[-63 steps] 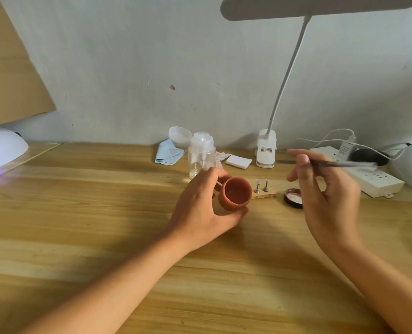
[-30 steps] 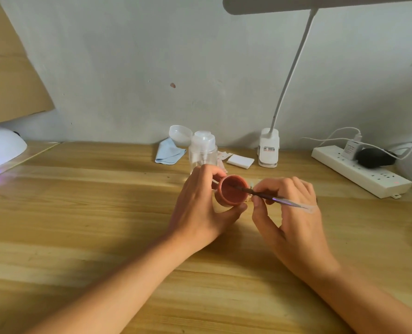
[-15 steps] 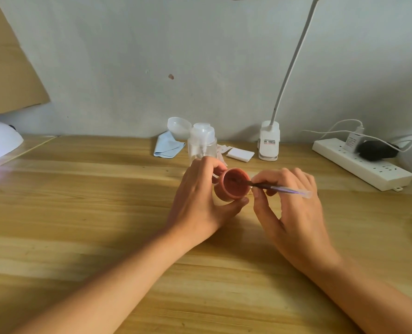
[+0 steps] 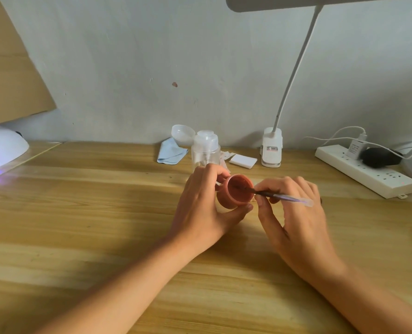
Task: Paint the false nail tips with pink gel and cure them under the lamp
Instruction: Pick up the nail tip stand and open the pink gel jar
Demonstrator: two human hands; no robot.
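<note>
Gripping the tilted pink gel pot (image 4: pixel 238 192) by its side wall, the left hand (image 4: pixel 200 203) holds it toward the far edge of the table (image 4: pixel 79 213). The right hand (image 4: pixel 294 213) pinches a slim brush (image 4: pixel 282 196), tip in the pot. Light, rigid and probably slick, it is best held by the sides.

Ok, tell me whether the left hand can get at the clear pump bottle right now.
Likely not freely: the left hand grips the pink gel pot. The pump bottle stands just behind its fingers, nothing between, so reach looks easy once the pot is down.
</note>
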